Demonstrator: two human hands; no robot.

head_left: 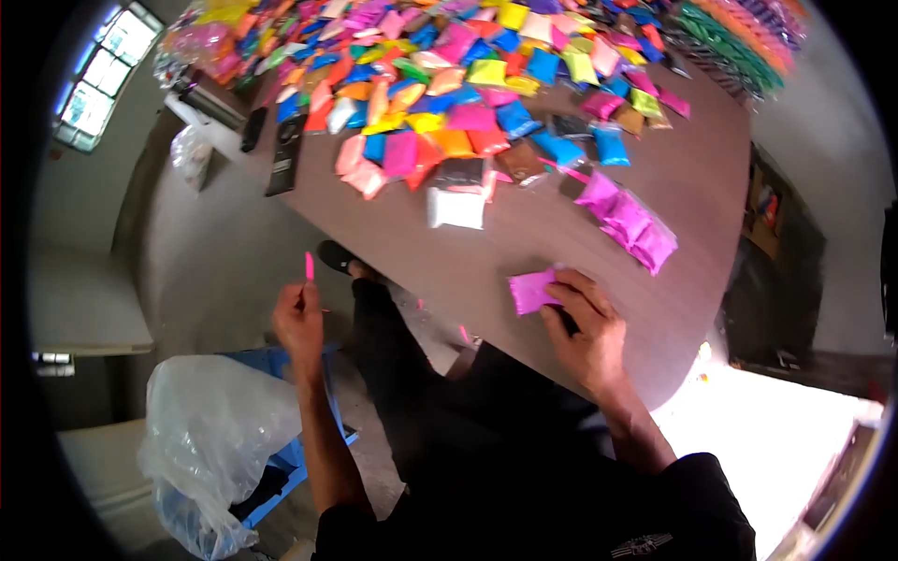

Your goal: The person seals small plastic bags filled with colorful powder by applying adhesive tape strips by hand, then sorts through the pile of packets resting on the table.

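Note:
My left hand (299, 320) is off the table's left edge, with its fingers pinched on a small, narrow pink strip (310, 266) that points upward. Whether the strip is a plastic tool or a cut piece I cannot tell. Over the near part of the table, my right hand (585, 327) grips a small purple packet (530, 292) by its right side, thumb below and fingers above. Farther back to the right lies a row of joined purple packets (629, 222). A white packet (456, 208) sits at the near edge of a large heap of colourful packets (468, 117).
The brown table (697, 178) has a rounded right side. Bundles of green and orange strips (734, 42) lie at the back right. A dark, long object (285, 157) rests near the left edge. Below left, a clear plastic bag (210, 421) hangs over a blue crate (297, 458).

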